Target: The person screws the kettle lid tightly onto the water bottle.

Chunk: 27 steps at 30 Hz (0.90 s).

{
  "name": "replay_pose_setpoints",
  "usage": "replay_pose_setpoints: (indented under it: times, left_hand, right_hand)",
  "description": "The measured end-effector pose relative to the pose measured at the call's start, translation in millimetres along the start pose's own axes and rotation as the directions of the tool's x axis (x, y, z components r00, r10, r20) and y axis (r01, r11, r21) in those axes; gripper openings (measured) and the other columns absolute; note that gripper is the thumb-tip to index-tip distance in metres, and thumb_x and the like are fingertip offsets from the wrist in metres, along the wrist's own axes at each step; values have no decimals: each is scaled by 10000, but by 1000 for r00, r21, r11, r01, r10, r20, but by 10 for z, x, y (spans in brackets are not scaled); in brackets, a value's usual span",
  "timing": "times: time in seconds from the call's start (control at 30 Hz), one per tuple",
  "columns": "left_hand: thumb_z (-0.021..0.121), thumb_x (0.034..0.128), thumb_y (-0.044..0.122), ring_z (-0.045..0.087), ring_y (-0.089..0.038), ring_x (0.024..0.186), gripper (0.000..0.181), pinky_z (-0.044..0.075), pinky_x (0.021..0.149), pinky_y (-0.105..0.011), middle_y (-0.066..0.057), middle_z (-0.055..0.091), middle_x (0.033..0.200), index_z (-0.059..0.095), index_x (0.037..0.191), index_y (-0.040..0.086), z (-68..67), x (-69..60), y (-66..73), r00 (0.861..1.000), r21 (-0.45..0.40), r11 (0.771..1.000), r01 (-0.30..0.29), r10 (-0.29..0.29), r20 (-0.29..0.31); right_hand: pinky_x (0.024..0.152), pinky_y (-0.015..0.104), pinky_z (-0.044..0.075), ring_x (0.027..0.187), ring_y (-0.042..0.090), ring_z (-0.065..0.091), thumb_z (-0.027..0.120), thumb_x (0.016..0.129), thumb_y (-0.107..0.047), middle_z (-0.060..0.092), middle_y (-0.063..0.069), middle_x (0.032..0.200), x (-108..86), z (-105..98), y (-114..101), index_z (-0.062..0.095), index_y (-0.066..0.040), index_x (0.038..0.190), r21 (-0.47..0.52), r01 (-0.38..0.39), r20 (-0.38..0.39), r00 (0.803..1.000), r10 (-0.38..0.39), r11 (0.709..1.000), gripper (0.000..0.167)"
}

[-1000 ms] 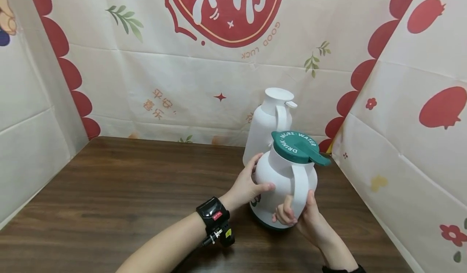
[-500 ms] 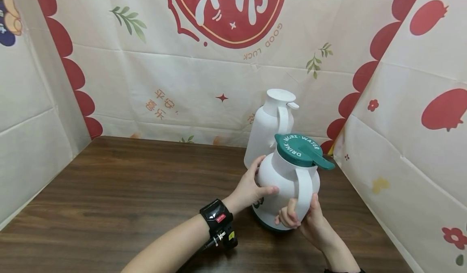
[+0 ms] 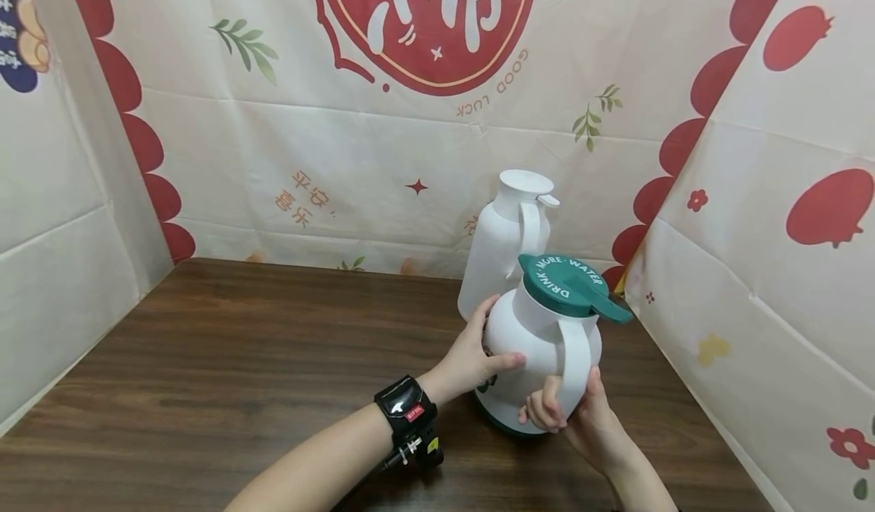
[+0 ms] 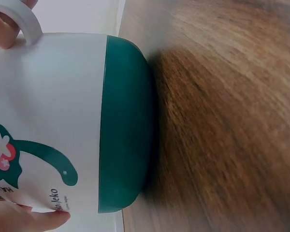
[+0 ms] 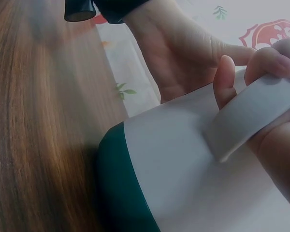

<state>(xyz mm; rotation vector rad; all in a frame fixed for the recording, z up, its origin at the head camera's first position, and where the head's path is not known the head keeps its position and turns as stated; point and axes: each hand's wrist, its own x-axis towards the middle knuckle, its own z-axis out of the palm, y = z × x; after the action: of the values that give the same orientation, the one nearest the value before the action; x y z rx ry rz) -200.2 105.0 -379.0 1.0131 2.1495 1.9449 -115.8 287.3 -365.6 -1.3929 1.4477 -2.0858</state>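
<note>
A round white vacuum jug (image 3: 526, 330) with a green lid (image 3: 566, 286) stands at the right part of the table, its handle facing me. My left hand (image 3: 472, 360) grips the left side of its body, thumb toward me and fingers round the far side. The fingers of my right hand (image 3: 593, 421) curl through the white handle (image 3: 576, 360). In the left wrist view, the green base (image 4: 128, 125) is at the wooden surface, and a red flower print (image 4: 2, 150) shows on the body. The right wrist view shows the handle (image 5: 256, 116) inside my right hand's grasp.
Close behind the jug stands a taller white vacuum flask (image 3: 495, 254), partly hidden by it. The brown wooden table (image 3: 239, 368) extends to the left. Patterned cloth walls (image 3: 355, 147) enclose the back and both sides.
The jug's lid has shifted slightly right and toward me, while its base has hardly moved. Both hands keep their hold. The head view has shifted a little.
</note>
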Motion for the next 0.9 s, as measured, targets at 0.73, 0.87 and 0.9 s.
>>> replay_pose_setpoints:
  times: [0.73,0.87,0.9]
  left_hand:
    - [578,935,453,361,-124,1325,654,321,1052,-384,37,412,1447,320,1489,219,-626,-328,138,918,387,922,7,-160,364]
    - [568,939,449,464,-126,1246,550,375,1007,-327,14,517,1359,491,1385,137,-834,-443,189,882,484,873,-56,-184,434]
    - [569,938,449,483,-121,1224,530,388,995,-323,13,538,1335,520,1359,131,-893,-474,205,879,501,863,-64,-190,438]
  right_hand:
    - [713,294,520,809,143,654,266,1061,-104,690,-1,868,-156,138,-618,679,10,988,-707,-535,-541,830,133,463,435]
    - [669,239,503,772,95,632,515,968,-6,677,-58,860,-239,60,-737,694,-73,983,-797,-490,-495,865,84,353,192]
    - [664,231,496,767,91,624,563,941,3,673,-66,859,-258,35,-771,695,-108,976,-815,-479,-481,873,80,326,176]
